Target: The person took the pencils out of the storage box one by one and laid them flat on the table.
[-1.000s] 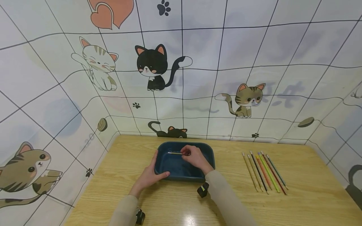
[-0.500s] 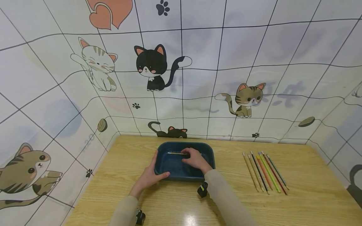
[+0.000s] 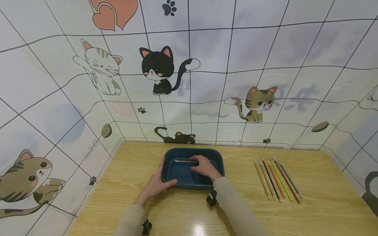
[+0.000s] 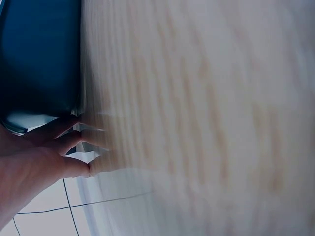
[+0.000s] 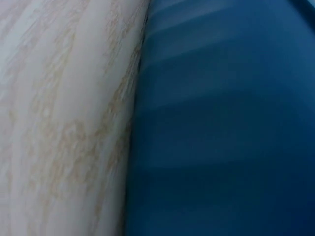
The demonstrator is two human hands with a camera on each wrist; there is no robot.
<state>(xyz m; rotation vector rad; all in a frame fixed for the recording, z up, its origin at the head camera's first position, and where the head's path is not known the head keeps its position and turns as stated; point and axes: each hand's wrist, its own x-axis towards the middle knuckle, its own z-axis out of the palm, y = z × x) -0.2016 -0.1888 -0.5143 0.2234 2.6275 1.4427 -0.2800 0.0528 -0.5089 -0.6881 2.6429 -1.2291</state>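
A dark blue tray [image 3: 180,177] stands on the wooden table, left of centre in the head view. My left hand [image 3: 156,183] spreads round its near left corner, fingers along the left wall and thumb at the front rim. In the left wrist view the fingers of this left hand [image 4: 54,147] lie low beside the tray [image 4: 39,59]. Inside the tray, my right hand [image 3: 203,166] pinches a slim pencil [image 3: 184,161] lying crosswise near the back wall; the hand covers its middle. The right wrist view has only the tray's outer wall [image 5: 221,137] and table.
Several pencils [image 3: 276,180] lie side by side on the table [image 3: 236,209], to the right of the tray. A wall covering with cat drawings [image 3: 159,68] rises behind the table and along both sides.
My right hand has lowered slightly within the tray, and more of the pencil shows to the left of its fingers. The left hand and the tray keep their places.
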